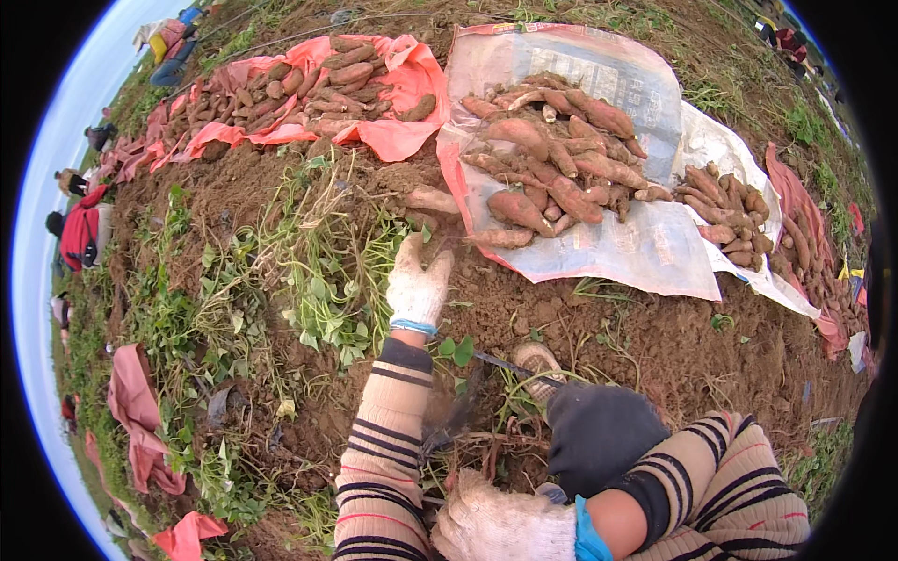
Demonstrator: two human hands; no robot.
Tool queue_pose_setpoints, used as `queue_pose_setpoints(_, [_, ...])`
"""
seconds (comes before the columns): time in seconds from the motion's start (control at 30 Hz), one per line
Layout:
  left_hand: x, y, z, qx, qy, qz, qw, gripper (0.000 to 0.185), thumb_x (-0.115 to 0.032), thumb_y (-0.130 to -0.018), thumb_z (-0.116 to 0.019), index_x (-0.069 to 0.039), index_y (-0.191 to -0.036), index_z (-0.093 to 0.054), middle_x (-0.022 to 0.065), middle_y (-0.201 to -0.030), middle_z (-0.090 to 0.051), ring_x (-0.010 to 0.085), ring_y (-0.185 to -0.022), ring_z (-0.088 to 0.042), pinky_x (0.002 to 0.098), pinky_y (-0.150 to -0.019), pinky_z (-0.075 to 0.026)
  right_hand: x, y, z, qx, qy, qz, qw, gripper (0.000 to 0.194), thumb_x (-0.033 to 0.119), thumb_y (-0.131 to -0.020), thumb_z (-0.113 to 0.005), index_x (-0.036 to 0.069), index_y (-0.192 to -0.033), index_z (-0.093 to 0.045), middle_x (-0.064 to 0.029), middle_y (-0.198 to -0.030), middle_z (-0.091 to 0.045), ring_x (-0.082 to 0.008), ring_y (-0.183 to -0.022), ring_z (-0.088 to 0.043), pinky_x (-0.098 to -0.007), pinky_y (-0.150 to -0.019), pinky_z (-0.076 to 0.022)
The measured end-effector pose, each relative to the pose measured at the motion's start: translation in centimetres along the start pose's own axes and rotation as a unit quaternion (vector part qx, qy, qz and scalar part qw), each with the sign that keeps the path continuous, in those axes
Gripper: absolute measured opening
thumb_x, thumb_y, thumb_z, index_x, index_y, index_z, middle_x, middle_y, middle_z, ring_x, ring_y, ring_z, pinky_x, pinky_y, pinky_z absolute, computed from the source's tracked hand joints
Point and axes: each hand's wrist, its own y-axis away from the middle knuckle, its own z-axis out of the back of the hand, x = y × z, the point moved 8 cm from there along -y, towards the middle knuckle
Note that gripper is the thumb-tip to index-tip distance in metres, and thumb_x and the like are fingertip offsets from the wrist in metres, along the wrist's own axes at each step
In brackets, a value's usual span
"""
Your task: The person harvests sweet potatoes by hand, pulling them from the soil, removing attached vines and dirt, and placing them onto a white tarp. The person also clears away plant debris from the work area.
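Observation:
My left hand (421, 277), in a soiled white knit glove with a blue band at the wrist, reaches forward with its fingers apart and nothing gripped. Just beyond its fingertips a sweet potato (430, 200) lies on the soil, beside the edge of a flattened woven sack (631, 245). That sack bears a heap of sweet potatoes (533, 161) coated in soil. Near the bottom edge my right hand (501, 519), gloved likewise, is curled over roots and loose soil; its fingertips are hidden, so I cannot tell whether it holds something. A small greyish object (551, 493) shows beside it.
Left of the sack, more sweet potatoes lie on red plastic sheeting (389, 144); another pile (729, 210) lies on a white sack at right. Cut vines (330, 280) cover the ground at left. A shoe (537, 365) and dark-clad knee (603, 435) are close. A person in red (83, 231) is farther off.

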Motion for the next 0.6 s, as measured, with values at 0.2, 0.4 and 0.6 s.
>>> queue_pose_setpoints(0.2, [-0.4, -7.3, 9.3, -0.113, -0.569, -0.119, 0.805, 0.099, -0.05, -0.08, -0.087, -0.01, -0.159, -0.043, 0.0181, -0.168, -0.039, 0.0405, -0.154, -0.037, 0.0605, -0.128, -0.025, -1.4, -0.7, 1.7, -0.01, 0.076, 0.013, 0.997, 0.023, 0.024, -0.091, -0.058, 0.007, -0.088, -0.073, -0.0133, -0.078, -0.07, -0.0305, -0.076, -0.069, -0.0501, -0.084, -0.0494])
queue_pose_setpoints(0.4, [4.7, -9.6, 15.7, -0.092, -0.403, 0.101, 0.905, 0.122, -0.04, -0.08, -0.091, -0.014, -0.17, -0.013, 0.0272, -0.167, -0.039, 0.0453, -0.131, -0.064, 0.051, -0.107, -0.056, -1.8, -0.8, 2.5, -0.076, 0.121, 0.028, 0.989, 0.023, 0.023, -0.09, -0.058, 0.006, -0.089, -0.073, -0.0123, -0.082, -0.07, -0.0287, -0.081, -0.069, -0.0462, -0.082, -0.0491])
queue_pose_setpoints(0.6, [10.4, -7.8, 16.2, -0.115, -0.295, 0.174, 0.932, 0.093, -0.026, -0.093, -0.076, -0.009, -0.166, -0.021, 0.0298, -0.132, -0.07, 0.045, -0.115, -0.073, 0.0497, -0.101, -0.058, -1.1, -0.7, 2.5, -0.08, 0.105, 0.046, 0.99, 0.02, 0.022, -0.089, -0.058, 0.007, -0.087, -0.072, -0.0121, -0.08, -0.069, -0.0289, -0.078, -0.068, -0.0453, -0.08, -0.0484])
